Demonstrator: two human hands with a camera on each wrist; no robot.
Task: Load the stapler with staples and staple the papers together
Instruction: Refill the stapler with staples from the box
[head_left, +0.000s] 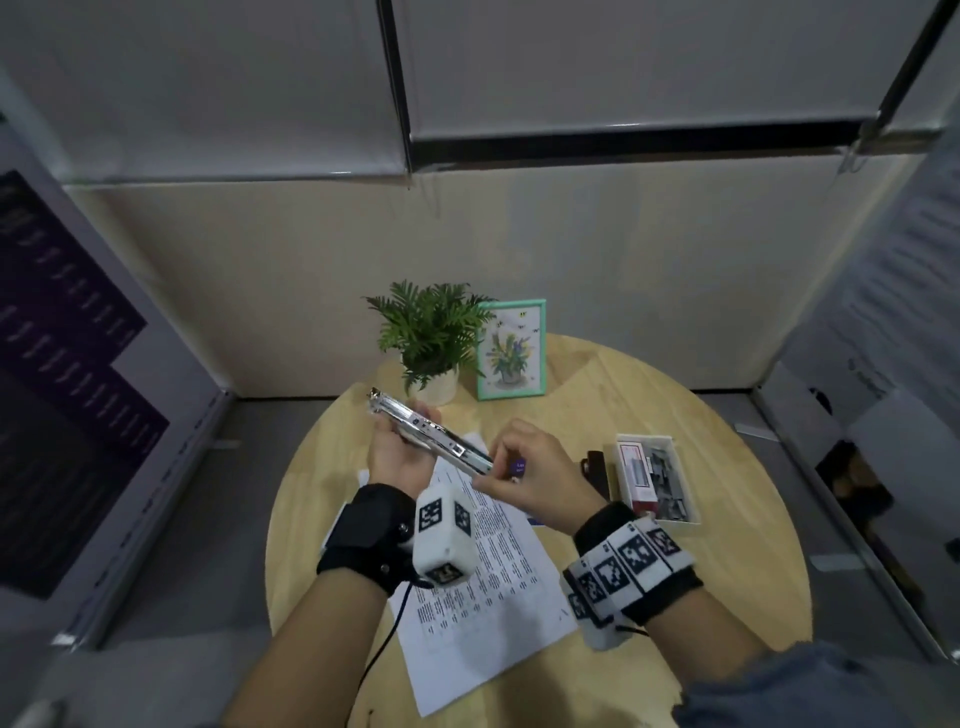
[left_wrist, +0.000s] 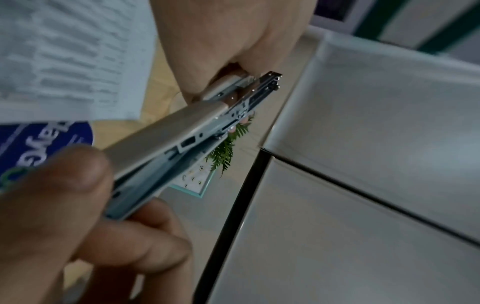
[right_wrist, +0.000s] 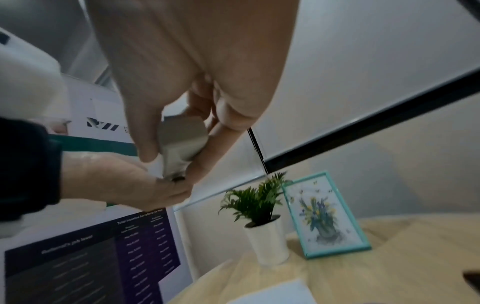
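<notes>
Holding the metal stapler above the round wooden table, the left hand is curled round its far half from beneath, while the near end is pinched between thumb and fingers of the right hand. Whether the magazine is open cannot be told from these views; no staple strip is seen in either hand. For a good load, the body is best kept level and steady in the left grip, so that the near end can be worked by the right without twisting. The printed papers are lying flat below the wrists, and the white tray of staples is resting just to the right, near a dark object.
</notes>
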